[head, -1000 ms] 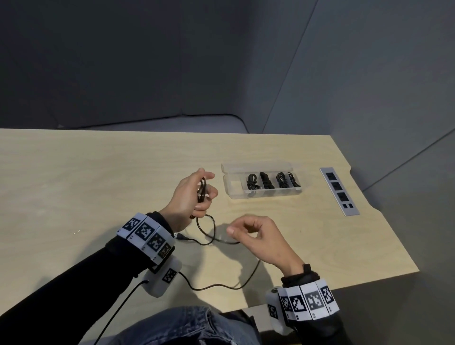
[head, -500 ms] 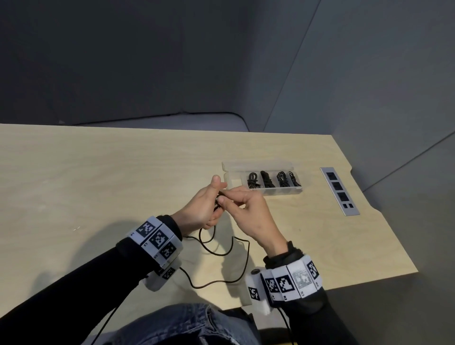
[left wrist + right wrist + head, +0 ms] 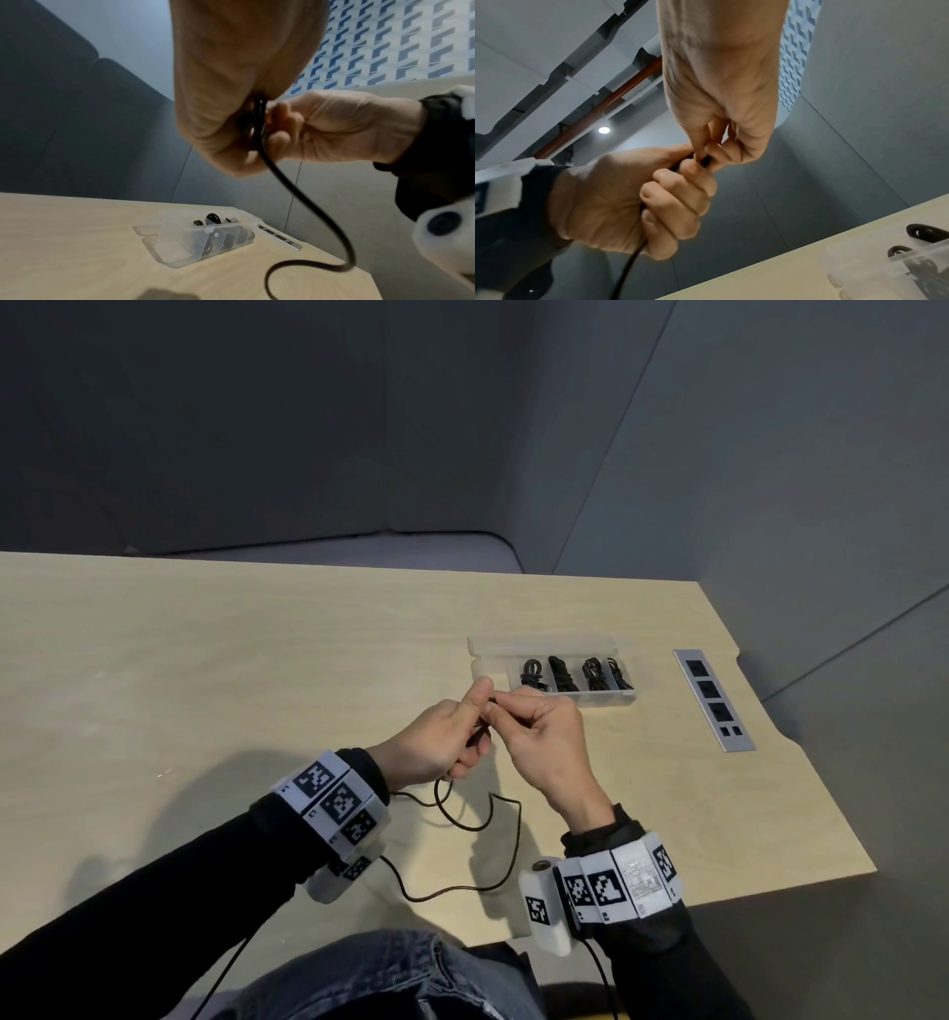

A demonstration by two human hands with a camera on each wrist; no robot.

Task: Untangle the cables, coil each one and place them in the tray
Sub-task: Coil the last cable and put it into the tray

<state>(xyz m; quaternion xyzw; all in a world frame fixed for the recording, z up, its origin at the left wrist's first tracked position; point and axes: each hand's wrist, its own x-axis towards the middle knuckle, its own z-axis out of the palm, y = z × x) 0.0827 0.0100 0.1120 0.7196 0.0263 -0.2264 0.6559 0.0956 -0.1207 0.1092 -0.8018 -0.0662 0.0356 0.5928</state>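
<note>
Above the wooden table [image 3: 205, 670] my left hand [image 3: 441, 742] grips a small coil of black cable [image 3: 480, 737]. My right hand [image 3: 539, 737] meets it and pinches the cable at the top of the coil, thumb and forefinger together. The loose tail of the cable [image 3: 508, 845] hangs down and loops over the table between my wrists. In the left wrist view the cable [image 3: 290, 182] drops from my curled fingers. The right wrist view has both hands closed round the cable [image 3: 703, 161]. A clear plastic tray [image 3: 488, 667] with several coiled black cables stands just beyond my hands.
A grey power socket strip [image 3: 714, 698] is set into the table near its right edge. The tray's leftmost compartment [image 3: 172, 249] holds nothing. Grey padded walls rise behind the table. My knee in jeans [image 3: 369, 978] is under the near edge.
My right hand rose from the table to the left hand and took hold of the cable at the coil. The loose tail got shorter and drew closer to my wrists.
</note>
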